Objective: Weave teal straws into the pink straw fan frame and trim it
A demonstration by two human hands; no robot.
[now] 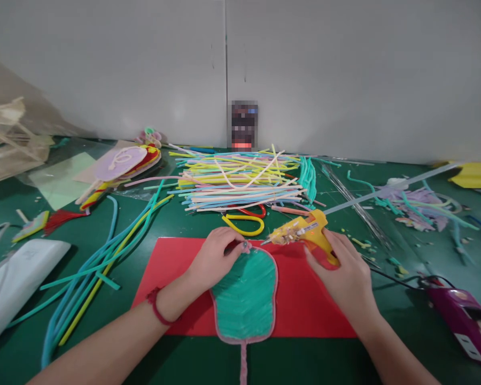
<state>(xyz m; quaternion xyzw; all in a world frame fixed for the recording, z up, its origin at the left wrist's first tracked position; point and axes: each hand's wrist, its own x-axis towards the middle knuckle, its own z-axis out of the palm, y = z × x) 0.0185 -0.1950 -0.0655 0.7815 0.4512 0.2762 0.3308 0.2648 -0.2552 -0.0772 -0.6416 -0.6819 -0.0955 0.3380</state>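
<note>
A green paddle-shaped panel (244,299) with a pink fuzzy border lies at lower centre, its twisted pink handle (243,363) running off the bottom edge. At its top edge, a small pink piece (247,246) is pinched between the left hand's (214,255) thumb and fingers, which are closed. Just to the right, the tip of a yellow hot glue gun (304,235) points left at that spot, apart from the fingertips. For neat work, a small bead placed right at the join, with the nozzle clear of the skin (it is likely hot), seems best; the pinch should stay steady while glue sets. The right hand (350,272) wraps the gun's grip from the right; whether the trigger is squeezed, I cannot tell. Both forearms reach in from the lower corners. Beneath the panel is a red sheet (312,305); pipe cleaners (236,182) are heaped at upper centre.
</note>
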